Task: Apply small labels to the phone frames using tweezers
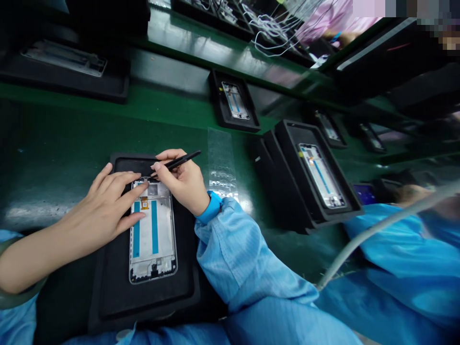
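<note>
A silver phone frame (164, 230) with two blue strips and a small orange flex piece lies in a black tray (118, 292). My left hand (111, 201) rests over its upper left part, fingers spread, index fingertip near the top edge and thumb by the flex piece. Pinched in my right hand (185, 184) is a black pen-like tool (181, 160). The tool slants down to the left, its lower end at the frame's top edge. A blue band circles my right wrist.
Stacked black trays (287, 177) stand at the right, the top one holding another phone frame (321, 177). More framed trays (235, 103) sit farther back. White cables (273, 28) lie beyond. A grey hose (377, 220) and a person's blue sleeve (388, 235) are at right.
</note>
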A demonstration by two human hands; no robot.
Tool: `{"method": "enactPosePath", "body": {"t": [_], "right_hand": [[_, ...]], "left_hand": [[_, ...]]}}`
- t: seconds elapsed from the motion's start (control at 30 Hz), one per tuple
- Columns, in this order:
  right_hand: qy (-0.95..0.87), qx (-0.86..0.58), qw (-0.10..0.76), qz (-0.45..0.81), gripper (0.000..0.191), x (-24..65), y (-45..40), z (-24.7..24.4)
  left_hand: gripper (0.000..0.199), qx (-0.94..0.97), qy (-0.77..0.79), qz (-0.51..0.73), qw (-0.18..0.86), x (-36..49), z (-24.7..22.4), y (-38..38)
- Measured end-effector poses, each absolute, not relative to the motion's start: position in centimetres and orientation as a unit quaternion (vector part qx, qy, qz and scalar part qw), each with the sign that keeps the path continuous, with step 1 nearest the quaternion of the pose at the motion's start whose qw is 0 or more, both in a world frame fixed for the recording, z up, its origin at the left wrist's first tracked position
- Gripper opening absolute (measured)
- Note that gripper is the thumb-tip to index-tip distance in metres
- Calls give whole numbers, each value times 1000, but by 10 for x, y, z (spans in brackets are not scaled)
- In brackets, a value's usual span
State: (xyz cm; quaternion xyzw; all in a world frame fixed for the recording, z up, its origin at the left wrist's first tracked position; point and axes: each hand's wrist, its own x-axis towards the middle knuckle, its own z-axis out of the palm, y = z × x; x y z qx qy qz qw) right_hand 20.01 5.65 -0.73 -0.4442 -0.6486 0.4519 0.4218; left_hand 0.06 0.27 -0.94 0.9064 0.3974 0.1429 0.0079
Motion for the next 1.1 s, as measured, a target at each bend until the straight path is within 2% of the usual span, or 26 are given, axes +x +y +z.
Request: {"method": "enactPosePath", "body": {"t": [0.33, 0.57, 0.83, 1.0, 1.1], "right_hand": [[-660, -443, 422, 436, 22, 199, 57, -7], [-695, -446, 411, 385, 17, 196, 53, 0], [-730, -434, 406, 337, 15, 197, 52, 3], [-818, -413, 330, 228, 15, 193, 48, 11], [-808, -416, 333, 252, 14, 194, 50, 10]], "left_hand": [[49, 907, 392, 155, 0, 1, -11, 2], [49, 896, 408, 170, 34, 1, -12, 3], [48, 902, 399, 163, 12, 2, -10, 2], [49, 904, 400, 153, 7, 2, -9, 2], [50, 904, 399, 152, 3, 1, -10, 2]]}}
